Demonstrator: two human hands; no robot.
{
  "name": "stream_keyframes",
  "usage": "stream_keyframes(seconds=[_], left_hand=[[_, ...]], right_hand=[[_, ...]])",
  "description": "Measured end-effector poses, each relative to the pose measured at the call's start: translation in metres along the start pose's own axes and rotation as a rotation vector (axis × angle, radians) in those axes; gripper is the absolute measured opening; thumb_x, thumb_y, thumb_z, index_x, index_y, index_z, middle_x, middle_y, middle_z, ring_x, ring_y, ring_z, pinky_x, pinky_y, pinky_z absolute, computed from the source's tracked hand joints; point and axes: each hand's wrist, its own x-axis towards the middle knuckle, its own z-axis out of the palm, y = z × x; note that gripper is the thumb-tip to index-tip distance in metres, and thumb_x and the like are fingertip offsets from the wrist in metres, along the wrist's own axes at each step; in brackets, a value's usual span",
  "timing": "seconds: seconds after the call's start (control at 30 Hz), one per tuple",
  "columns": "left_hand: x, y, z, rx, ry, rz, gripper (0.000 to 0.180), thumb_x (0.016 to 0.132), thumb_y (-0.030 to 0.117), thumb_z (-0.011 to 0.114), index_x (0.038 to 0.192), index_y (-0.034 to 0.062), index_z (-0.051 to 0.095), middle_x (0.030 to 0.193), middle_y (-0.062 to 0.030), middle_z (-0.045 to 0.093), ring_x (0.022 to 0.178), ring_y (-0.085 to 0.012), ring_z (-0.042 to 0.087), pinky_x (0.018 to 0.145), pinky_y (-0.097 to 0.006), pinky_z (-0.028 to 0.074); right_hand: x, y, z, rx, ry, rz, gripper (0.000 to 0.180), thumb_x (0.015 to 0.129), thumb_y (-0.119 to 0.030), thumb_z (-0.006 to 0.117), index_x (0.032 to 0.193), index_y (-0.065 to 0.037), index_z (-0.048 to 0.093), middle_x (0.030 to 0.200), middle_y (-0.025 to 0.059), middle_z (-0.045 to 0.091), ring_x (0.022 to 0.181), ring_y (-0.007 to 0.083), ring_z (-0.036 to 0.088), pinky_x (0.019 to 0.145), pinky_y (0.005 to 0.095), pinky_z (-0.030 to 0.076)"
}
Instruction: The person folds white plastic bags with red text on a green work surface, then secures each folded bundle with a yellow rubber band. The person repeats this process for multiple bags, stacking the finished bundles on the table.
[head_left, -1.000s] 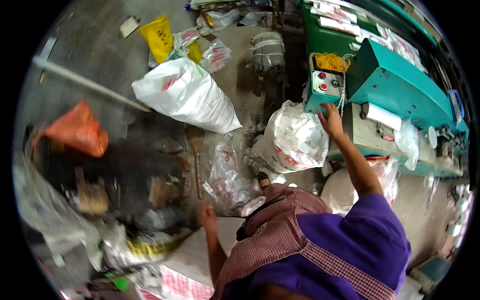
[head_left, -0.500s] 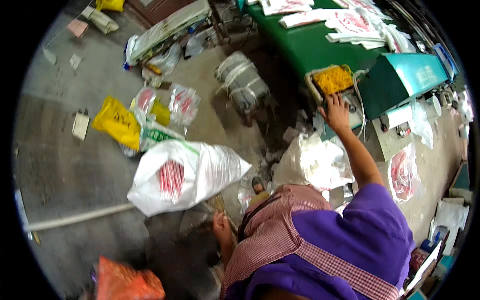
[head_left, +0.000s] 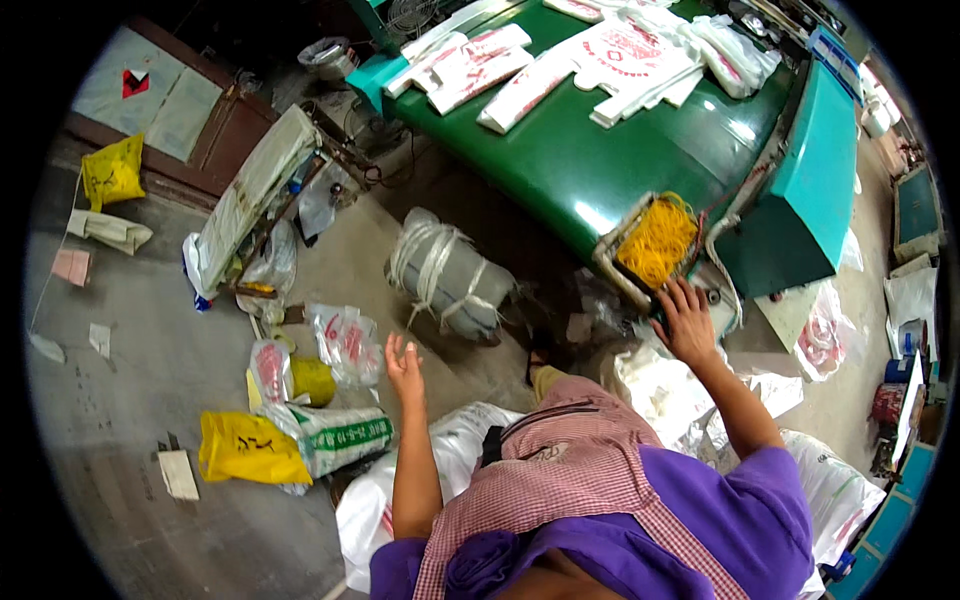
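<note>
My right hand (head_left: pixel 688 322) rests at the near edge of a tray (head_left: pixel 605 262), its fingers stretched out and nothing visible in them. Inside the tray lies a tangle of thin yellow bands (head_left: pixel 657 240). My left hand (head_left: pixel 404 372) is raised in the air with its fingers apart, holding nothing. Just ahead of it on the floor lies a grey bundle (head_left: pixel 450 275) tied with white cord. Below the left forearm sits a large white sack (head_left: pixel 455 440), partly hidden by my body.
A green table (head_left: pixel 560 120) carries printed white plastic bags (head_left: pixel 625 55). Beside the tray stands a teal metal housing (head_left: pixel 800 185). White plastic (head_left: pixel 655 385) is heaped under my right arm. Yellow bags (head_left: pixel 250 447) and a green-white bag (head_left: pixel 345 437) lie on the left floor.
My view has shifted toward the table. The left hand has come up and forward from low beside my body, fingers now spread. My right hand stays by the tray.
</note>
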Motion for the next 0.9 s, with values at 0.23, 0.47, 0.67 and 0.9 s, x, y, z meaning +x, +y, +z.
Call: stream_keyframes(seconds=[0.23, 0.47, 0.67, 0.9], left_hand=[[0.139, 0.019, 0.022, -0.195, 0.017, -0.188, 0.065, 0.092, 0.037, 0.057, 0.143, 0.0119, 0.027, 0.143, -0.0137, 0.036, 0.118, -0.0345, 0.050, 0.090, -0.044, 0.046], [0.304, 0.057, 0.059, -0.190, -0.046, -0.173, 0.073, 0.091, 0.049, 0.051, 0.147, 0.0141, 0.019, 0.149, -0.0153, 0.027, 0.125, -0.0403, 0.044, 0.097, -0.046, 0.041], [0.427, 0.144, 0.199, -0.220, -0.180, -0.125, 0.075, 0.093, 0.049, 0.048, 0.149, 0.0127, 0.014, 0.152, -0.0176, 0.018, 0.130, -0.0412, 0.037, 0.104, -0.048, 0.036], [0.601, 0.157, 0.317, -0.150, -0.090, -0.106, 0.083, 0.091, 0.056, 0.047, 0.150, 0.0136, 0.006, 0.154, -0.0158, 0.013, 0.140, -0.0353, 0.019, 0.112, -0.047, 0.020]], right_hand=[[-0.003, 0.001, -0.003, 0.009, 0.002, 0.000, 0.052, 0.084, -0.040, 0.060, 0.124, -0.008, 0.052, 0.141, 0.0119, 0.040, 0.135, 0.0295, 0.030, 0.110, 0.0496, 0.022], [0.012, -0.023, -0.019, 0.305, 0.221, 0.180, 0.055, 0.076, -0.030, 0.070, 0.122, -0.007, 0.049, 0.139, 0.0151, 0.041, 0.132, 0.0370, 0.032, 0.108, 0.0547, 0.022], [0.140, -0.099, -0.043, 0.730, 0.453, 0.414, 0.053, 0.078, -0.008, 0.068, 0.126, -0.002, 0.048, 0.134, 0.0212, 0.045, 0.123, 0.0368, 0.046, 0.100, 0.0413, 0.040], [0.437, -0.088, 0.039, 1.147, 0.349, 0.674, 0.075, 0.083, -0.017, 0.069, 0.141, 0.001, 0.025, 0.139, 0.0223, 0.035, 0.122, 0.0339, 0.046, 0.098, 0.0398, 0.042]])
